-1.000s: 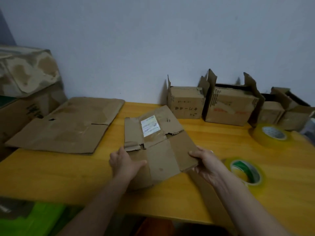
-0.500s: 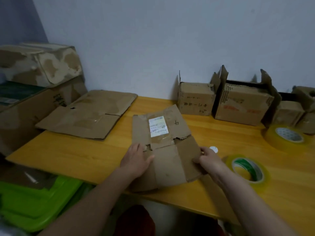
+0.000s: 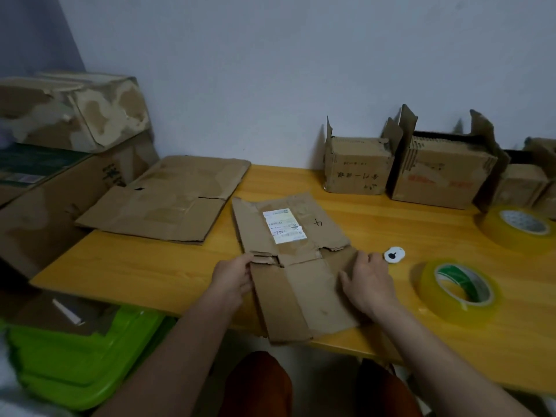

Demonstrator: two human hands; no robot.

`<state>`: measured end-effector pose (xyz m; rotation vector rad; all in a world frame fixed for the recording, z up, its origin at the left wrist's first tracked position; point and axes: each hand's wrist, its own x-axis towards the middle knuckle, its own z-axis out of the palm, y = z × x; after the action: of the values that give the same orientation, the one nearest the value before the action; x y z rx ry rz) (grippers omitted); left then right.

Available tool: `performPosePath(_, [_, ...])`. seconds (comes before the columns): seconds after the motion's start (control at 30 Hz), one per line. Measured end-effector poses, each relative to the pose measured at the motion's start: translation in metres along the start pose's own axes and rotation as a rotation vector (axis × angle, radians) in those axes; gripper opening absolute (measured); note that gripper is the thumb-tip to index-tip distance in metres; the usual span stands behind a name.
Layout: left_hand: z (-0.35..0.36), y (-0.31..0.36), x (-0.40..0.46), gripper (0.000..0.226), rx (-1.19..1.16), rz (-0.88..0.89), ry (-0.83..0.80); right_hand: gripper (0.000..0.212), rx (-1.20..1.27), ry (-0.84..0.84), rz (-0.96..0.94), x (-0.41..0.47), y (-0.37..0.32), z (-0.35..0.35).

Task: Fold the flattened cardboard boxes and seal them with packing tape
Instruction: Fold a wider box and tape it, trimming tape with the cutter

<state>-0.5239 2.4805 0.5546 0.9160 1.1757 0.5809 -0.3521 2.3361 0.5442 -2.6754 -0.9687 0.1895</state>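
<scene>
You had the small flattened brown cardboard box [image 3: 296, 266] lying on the yellow wood-grain table [image 3: 144, 266], its near end hanging over the table's front edge. Its surface was creased and worn, with torn flap edges, strips of old clear tape and a white printed shipping label [image 3: 284, 225] just beyond your fingers. Your left hand [image 3: 233, 278] gripped the box's left edge, thumb on top and fingers curled round it. Your right hand [image 3: 368, 281] lay on the box's right side with fingers spread and fairly straight, pressing the cardboard down.

Just beyond your right hand sat a small white disc with a black centre [image 3: 394, 254]. Further right lay a glossy roll of clear yellowish packing tape with a green-printed core [image 3: 460, 288], and beyond it a second, wider tape roll [image 3: 516, 228]. Beyond your left hand a larger flattened cardboard sheet [image 3: 168, 200] lay flat. Against the wall, beyond both hands, stood several assembled open-topped cardboard boxes [image 3: 358, 164].
</scene>
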Motion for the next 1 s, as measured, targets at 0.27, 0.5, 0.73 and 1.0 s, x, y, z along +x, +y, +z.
performPosePath(0.27, [-0.002,0.005,-0.002,0.038,-0.234,-0.071,-0.268,0.057,-0.044,-0.115,-0.097,-0.007,-0.006,-0.001])
performPosePath(0.5, [0.023,0.02,-0.022,0.039,-0.334,0.03,-0.463,0.08,0.597,-0.228,-0.358,-0.011,-0.042,-0.037])
performPosePath(0.73, [0.048,0.061,-0.05,0.037,-0.36,-0.012,-0.573,0.088,0.758,-0.267,-0.386,-0.001,-0.06,-0.088])
performPosePath(1.0, [0.077,0.09,-0.072,0.014,-0.062,0.183,-0.502,0.08,0.713,0.018,-0.263,0.023,-0.063,-0.132])
